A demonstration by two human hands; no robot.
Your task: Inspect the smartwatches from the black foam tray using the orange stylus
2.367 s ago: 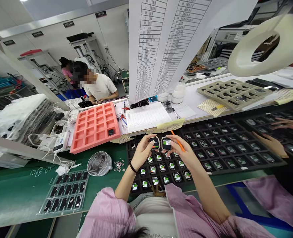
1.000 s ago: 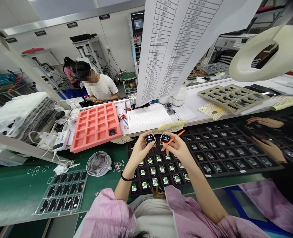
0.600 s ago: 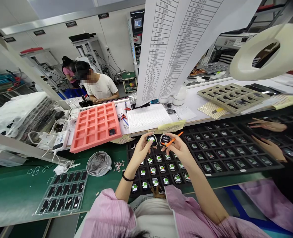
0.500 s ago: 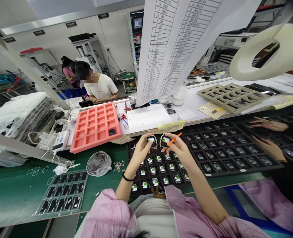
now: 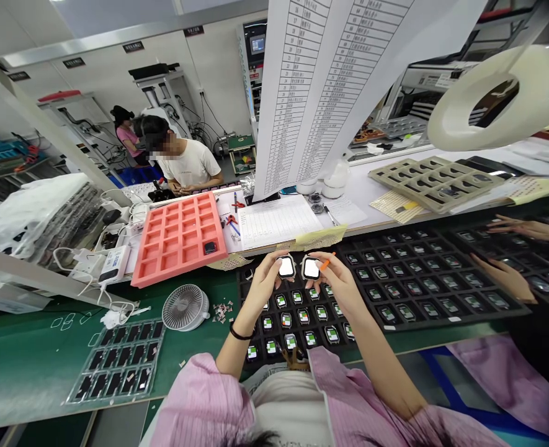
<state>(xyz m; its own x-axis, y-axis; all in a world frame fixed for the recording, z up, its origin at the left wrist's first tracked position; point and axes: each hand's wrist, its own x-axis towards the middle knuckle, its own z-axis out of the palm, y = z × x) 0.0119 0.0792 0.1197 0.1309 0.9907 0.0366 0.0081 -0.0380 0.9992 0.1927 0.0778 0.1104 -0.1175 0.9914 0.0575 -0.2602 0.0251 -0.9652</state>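
My left hand [image 5: 265, 277] grips a smartwatch [image 5: 286, 267] by its edges, its screen lit white. Beside it, my right hand [image 5: 338, 279] holds a second smartwatch [image 5: 310, 267], also with a white screen. An orange stick [image 5: 327, 261] is tucked between the fingers of my right hand. The two watches are side by side, a small gap between them. Below them lies a black tray [image 5: 280, 335] with rows of watches, many showing green and white screens.
To the right, another person's hands [image 5: 504, 277] are over further black trays [image 5: 423, 326]. A pink tray [image 5: 181, 239], a round fan [image 5: 185, 307] and a clear tray of black parts [image 5: 116, 360] are at the left. A printed sheet [image 5: 321, 93] hangs ahead.
Both held watch screens have turned from green and white to plain white. The other person's upper hand at the right has shifted slightly right.
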